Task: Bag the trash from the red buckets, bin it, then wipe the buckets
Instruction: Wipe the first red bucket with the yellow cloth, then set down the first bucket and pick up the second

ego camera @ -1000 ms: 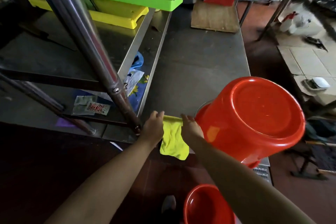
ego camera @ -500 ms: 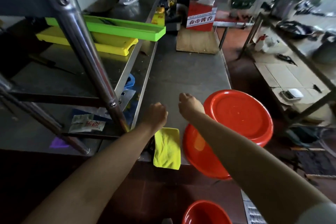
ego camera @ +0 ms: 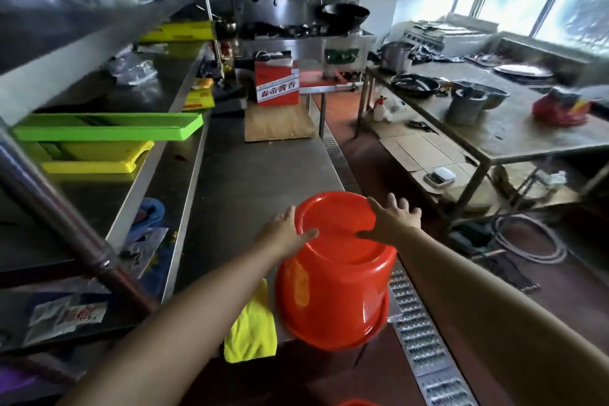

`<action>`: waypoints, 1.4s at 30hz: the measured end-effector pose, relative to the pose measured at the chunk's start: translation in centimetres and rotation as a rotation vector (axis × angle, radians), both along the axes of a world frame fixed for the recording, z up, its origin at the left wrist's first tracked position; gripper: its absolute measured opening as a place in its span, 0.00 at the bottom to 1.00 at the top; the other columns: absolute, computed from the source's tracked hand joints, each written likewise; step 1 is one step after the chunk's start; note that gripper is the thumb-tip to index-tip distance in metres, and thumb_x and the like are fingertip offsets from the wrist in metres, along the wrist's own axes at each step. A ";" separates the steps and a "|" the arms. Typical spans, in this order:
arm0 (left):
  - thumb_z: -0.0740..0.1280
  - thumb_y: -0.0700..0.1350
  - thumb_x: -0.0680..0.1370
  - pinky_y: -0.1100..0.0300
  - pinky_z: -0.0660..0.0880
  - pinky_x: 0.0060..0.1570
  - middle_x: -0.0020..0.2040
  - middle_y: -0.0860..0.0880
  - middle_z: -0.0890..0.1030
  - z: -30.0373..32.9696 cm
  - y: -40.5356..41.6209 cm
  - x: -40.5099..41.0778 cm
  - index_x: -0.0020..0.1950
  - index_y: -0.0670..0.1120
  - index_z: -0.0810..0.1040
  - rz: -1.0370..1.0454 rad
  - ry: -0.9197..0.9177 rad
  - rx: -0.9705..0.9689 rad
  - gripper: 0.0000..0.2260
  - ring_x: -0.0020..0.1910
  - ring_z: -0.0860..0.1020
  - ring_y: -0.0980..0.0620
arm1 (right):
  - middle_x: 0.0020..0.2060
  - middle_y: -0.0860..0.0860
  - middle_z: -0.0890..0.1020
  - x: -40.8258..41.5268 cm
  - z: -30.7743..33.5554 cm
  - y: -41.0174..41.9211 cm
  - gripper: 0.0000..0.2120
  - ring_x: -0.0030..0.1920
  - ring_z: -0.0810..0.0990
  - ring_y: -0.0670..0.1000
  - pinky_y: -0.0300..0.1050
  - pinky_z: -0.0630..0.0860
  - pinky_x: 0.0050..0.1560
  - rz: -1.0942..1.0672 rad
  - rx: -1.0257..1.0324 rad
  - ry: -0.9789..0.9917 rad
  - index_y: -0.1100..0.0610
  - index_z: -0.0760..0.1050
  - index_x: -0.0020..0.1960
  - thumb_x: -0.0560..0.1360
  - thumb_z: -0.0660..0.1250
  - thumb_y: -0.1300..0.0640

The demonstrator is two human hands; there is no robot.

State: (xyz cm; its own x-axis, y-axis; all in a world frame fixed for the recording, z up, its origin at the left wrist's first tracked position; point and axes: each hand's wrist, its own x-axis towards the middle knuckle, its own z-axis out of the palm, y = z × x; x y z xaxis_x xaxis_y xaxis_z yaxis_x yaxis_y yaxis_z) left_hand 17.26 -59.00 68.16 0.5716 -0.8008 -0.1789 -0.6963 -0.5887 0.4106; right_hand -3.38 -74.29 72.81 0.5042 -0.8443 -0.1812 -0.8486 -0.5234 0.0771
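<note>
Wiping stage, I am judging: both hands, left hand (ego camera: pixel 283 234) and right hand (ego camera: pixel 392 221), are resting spread on the upturned red bucket (ego camera: pixel 333 287) on the desk (ego camera: pixel 257 175), yellow cloth (ego camera: pixel 252 330) lying unused beside.

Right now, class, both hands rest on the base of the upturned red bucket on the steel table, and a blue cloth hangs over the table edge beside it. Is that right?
Not quite. The cloth is yellow, not blue. The rest holds: the head view shows the left hand and right hand on the base of the upturned red bucket on the steel table.
</note>
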 end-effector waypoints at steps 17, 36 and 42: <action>0.82 0.54 0.63 0.51 0.69 0.67 0.69 0.43 0.72 0.2 0.0 -6.3 0.76 0.42 0.55 0.222 0.502 -0.347 0.52 0.67 0.73 0.44 | 0.73 0.58 0.70 -7.4 -3.0 -1.1 0.55 0.70 0.73 0.59 0.50 0.73 0.66 -0.252 0.443 -0.846 0.49 0.49 0.82 0.67 0.78 0.39; 0.61 0.74 0.70 0.68 0.74 0.37 0.60 0.64 0.70 1.1 10.9 -18.0 0.71 0.67 0.59 0.331 0.852 -0.290 0.32 0.51 0.77 0.66 | 0.74 0.58 0.68 -13.8 -3.8 4.5 0.40 0.72 0.70 0.57 0.56 0.68 0.72 -0.101 0.856 -0.919 0.48 0.60 0.78 0.73 0.70 0.36; 0.68 0.76 0.63 0.51 0.70 0.63 0.70 0.60 0.68 -2.5 13.6 -19.5 0.74 0.69 0.52 0.288 0.855 -0.206 0.44 0.66 0.70 0.55 | 0.81 0.48 0.39 -16.1 -6.9 7.1 0.50 0.80 0.40 0.59 0.63 0.49 0.79 0.149 0.746 -0.706 0.25 0.48 0.74 0.58 0.64 0.18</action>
State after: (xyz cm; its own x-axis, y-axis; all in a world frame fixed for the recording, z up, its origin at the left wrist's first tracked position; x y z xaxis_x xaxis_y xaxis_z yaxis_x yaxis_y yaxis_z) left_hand -2.26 -45.42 65.71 0.4923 -0.7112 -0.5019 0.0540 -0.5505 0.8331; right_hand -19.51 -67.21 65.89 0.7889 -0.5589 -0.2555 -0.4976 -0.3370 -0.7992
